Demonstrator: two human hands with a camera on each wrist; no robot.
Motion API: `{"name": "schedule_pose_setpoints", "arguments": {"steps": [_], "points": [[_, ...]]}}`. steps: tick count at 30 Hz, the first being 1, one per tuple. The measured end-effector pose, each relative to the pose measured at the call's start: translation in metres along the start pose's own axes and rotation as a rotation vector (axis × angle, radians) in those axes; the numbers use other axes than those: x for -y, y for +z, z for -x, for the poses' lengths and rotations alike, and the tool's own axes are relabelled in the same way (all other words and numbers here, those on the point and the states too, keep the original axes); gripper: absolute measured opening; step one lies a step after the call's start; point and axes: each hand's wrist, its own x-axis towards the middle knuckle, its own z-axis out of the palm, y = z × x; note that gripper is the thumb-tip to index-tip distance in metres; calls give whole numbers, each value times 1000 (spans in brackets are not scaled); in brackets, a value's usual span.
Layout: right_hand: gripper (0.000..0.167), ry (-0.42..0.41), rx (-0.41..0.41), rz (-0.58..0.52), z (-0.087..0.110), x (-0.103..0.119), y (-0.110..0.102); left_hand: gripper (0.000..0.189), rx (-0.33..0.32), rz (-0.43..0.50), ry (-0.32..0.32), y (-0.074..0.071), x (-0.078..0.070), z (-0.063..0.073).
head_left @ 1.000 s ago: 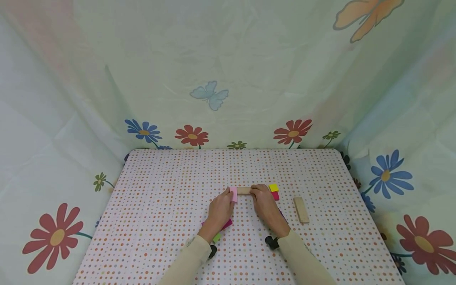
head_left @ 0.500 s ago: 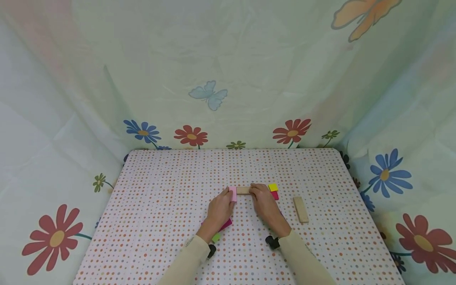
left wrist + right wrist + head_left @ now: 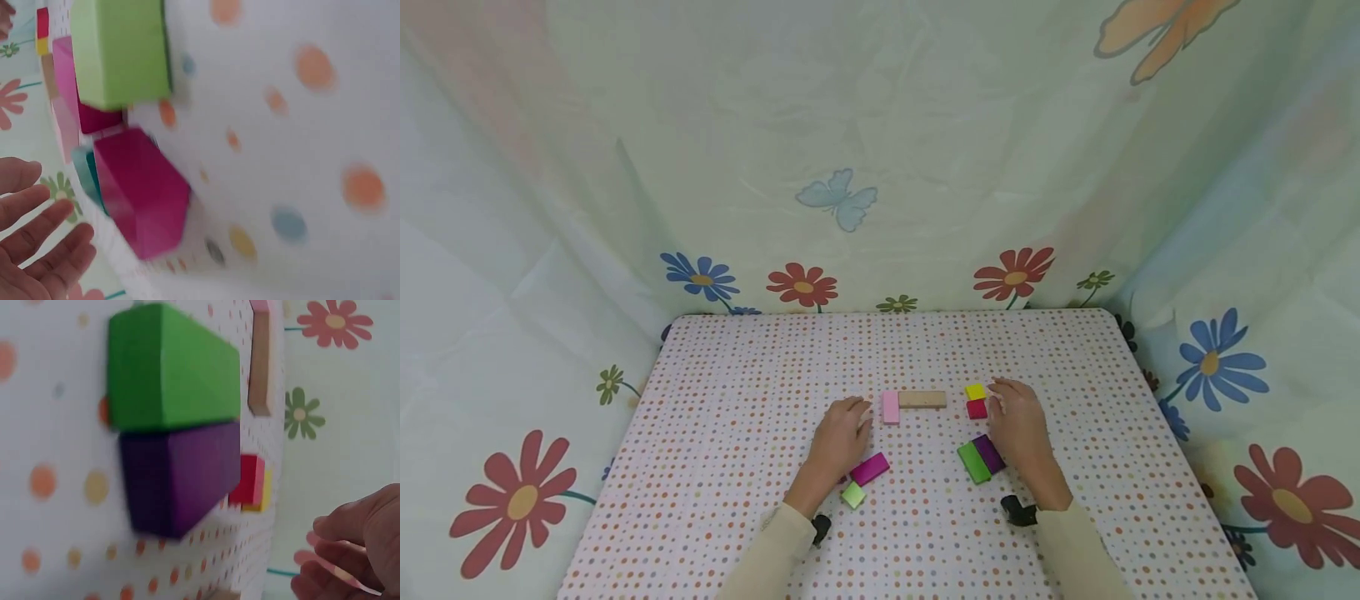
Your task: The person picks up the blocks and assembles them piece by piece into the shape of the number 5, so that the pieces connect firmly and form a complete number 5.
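A: How do hands and pieces lie, as hours about the midpoint between the hands, head view?

B: Left hand (image 3: 837, 435), 9 o'clock: fingers spread, grasping nothing. Right hand (image 3: 1019, 421), 3: fingers loosely bent, likewise unladen. Wooden block (image 3: 922, 400), 12. Green block (image 3: 972, 463) and purple block (image 3: 989, 454), 4, side by side. Magenta block (image 3: 870, 469), 8. Pale pink block (image 3: 891, 407), 10, at the wooden block's left end. Red block (image 3: 977, 409) and yellow block (image 3: 975, 392), 2. Pale green block (image 3: 853, 496), between 7 and 8.

A: Their handling?

B: Probably light, stiff and hardly fragile; smooth faces may slide. The wooden block is best pinched mid-length, across its long sides; the smaller ones by free opposite faces.

A: What is obscured?

B: The right arm hides a wooden piece (image 3: 222, 595), merely a cropped corner in the right wrist view. In the left wrist view, a deep magenta block (image 3: 140, 194) largely covers a teal block (image 3: 90, 172); the latter's shape is uncertain.
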Motion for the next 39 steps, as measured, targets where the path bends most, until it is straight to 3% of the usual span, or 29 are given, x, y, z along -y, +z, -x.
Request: {"name": "schedule_pose_setpoints", "arguments": {"steps": [8,16,20,23,32,39], "points": [[25,97,6,27,22,-29,-23,29,39,-62,34,-17,9,10],[36,224,81,22,43,-46,-23,43,222,-52,151,-29,8,19],[37,251,77,-8,50,-47,-24,47,318,-54,177,-30,8,21],[37,250,62,-14,53,-46,-22,46,355,-79,183,-29,10,22],[34,235,15,27,57,-40,-14,36,364,-82,189,-24,13,25],[34,259,13,53,56,-41,-9,37,356,-134,235,-22,16,25]]}}
